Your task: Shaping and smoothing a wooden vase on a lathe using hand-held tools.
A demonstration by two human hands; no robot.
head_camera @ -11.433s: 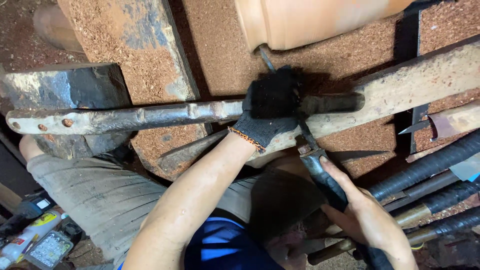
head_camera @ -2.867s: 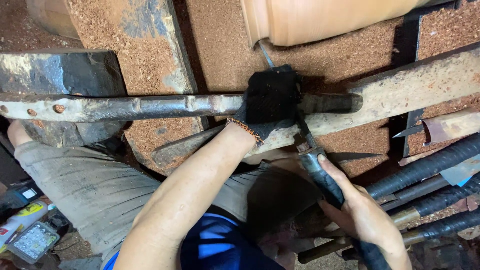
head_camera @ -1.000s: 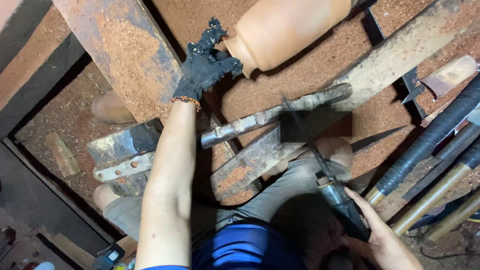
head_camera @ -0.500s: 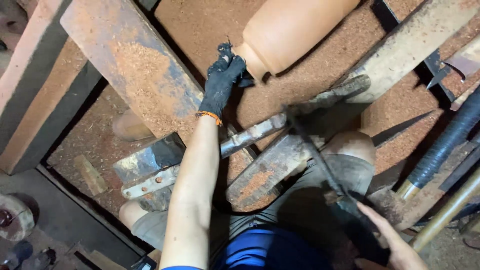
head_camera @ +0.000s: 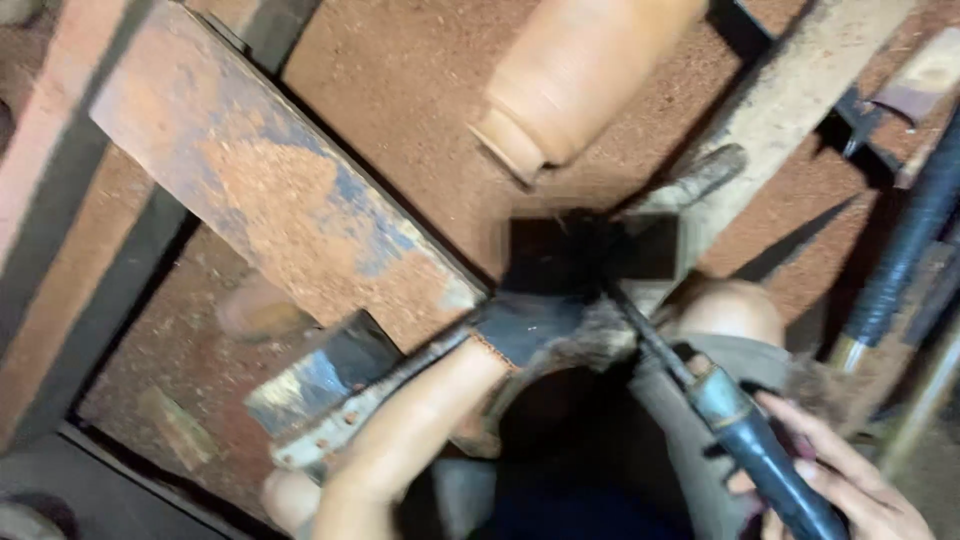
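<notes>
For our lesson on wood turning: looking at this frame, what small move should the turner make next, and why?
Probably ease the long tool forward along the metal rest bar toward the turned wooden piece. The gloved left hand is pressed over the tool's shaft at the rest, the bare right hand grips the dark handle, and the tip looks short of the wood, though blur hides it.

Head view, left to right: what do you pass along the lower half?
Metal bracket → gloved left hand on the tool rest → chisel → right hand holding the chisel's dark handle.
</notes>
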